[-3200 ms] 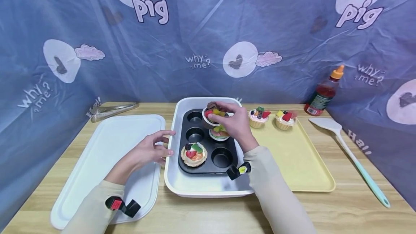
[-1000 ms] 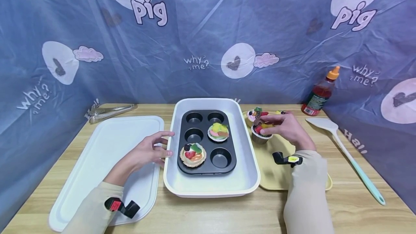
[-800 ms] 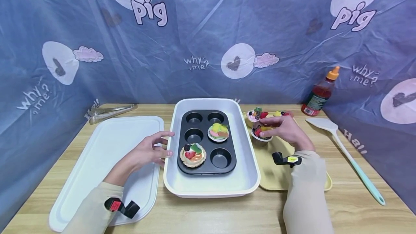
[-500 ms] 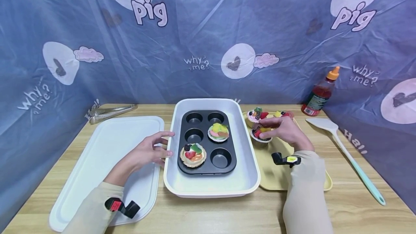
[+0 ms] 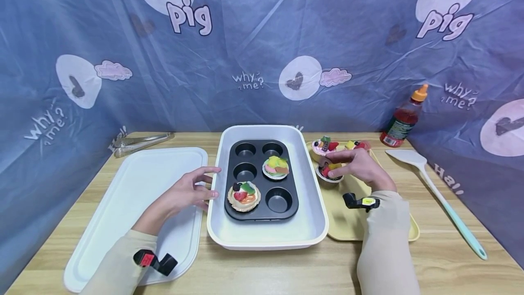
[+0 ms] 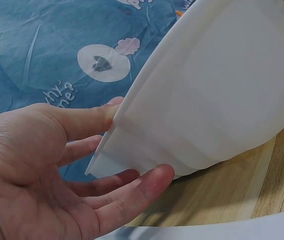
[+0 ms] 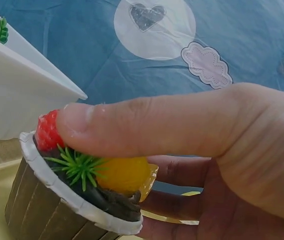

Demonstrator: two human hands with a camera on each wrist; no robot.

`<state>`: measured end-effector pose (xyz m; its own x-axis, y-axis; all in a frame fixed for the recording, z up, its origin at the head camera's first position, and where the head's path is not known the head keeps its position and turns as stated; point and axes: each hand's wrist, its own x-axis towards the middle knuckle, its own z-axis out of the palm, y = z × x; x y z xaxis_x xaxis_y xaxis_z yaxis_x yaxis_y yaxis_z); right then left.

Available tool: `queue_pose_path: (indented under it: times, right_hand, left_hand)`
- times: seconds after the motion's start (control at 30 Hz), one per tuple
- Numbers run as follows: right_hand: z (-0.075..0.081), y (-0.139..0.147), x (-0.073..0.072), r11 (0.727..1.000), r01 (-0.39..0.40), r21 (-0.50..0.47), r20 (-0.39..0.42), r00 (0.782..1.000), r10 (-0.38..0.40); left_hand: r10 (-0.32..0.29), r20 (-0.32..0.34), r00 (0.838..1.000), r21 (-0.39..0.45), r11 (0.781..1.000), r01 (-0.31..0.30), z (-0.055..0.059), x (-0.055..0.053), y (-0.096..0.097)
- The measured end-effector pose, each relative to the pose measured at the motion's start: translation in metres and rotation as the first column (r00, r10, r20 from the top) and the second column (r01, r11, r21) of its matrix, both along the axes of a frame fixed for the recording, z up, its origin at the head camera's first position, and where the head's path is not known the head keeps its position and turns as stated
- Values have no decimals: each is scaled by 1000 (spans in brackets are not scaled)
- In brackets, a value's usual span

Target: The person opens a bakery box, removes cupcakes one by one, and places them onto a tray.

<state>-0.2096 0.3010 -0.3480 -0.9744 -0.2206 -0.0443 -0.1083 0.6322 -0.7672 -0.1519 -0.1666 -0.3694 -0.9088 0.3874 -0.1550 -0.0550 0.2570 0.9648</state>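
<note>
My right hand [image 5: 362, 167] holds a chocolate cupcake [image 5: 327, 177] low over the yellow tray's left side. In the right wrist view the cupcake [image 7: 62, 210] tilts in its brown ribbed cup; my thumb lies across its strawberry and the other fingers are behind. My left hand [image 5: 190, 190] touches the left rim of a white basin [image 5: 266, 238], its fingers fairly straight against the wall. Inside that basin stands a black muffin tin [image 5: 261, 213], bearing a fruit tart [image 5: 244, 196] at front left and a yellow-topped cupcake [image 5: 276, 168] at middle right.
Two fruit cupcakes, one pink-creamed [image 5: 323, 147] and another partly hidden [image 5: 357, 145], stand at the back of the yellow tray [image 5: 344, 226]. A sauce bottle [image 5: 401, 119] and spatula [image 5: 442, 199] lie right; a white tray [image 5: 143, 185] and tongs [image 5: 143, 142] left.
My right hand has carried the chocolate cupcake rightward from over the muffin tin to the yellow tray. Over the last second the cupcake has come down slightly. My left hand stays put.
</note>
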Motion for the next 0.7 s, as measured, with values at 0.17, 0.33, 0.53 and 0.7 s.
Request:
queue_pose_path:
  times: [0.17,0.33,0.53,0.7]
  right_hand:
    - [2,0,0,1000,-9,1,10,1000,9]
    - [7,0,2,1000,-13,8,7,1000,13]
    - [17,-2,6,1000,9,16,-71,997,-8]
    - [24,-8,8,1000,2,-22,-96,995,-4]
  left_hand:
    - [1,-4,1000,-5,1000,-1,0,0,0]
    - [3,-4,1000,-10,1000,-3,-1,0,0]
    - [9,4,1000,-13,1000,-9,-1,0,1]
    - [9,2,1000,-15,1000,-9,-1,0,1]
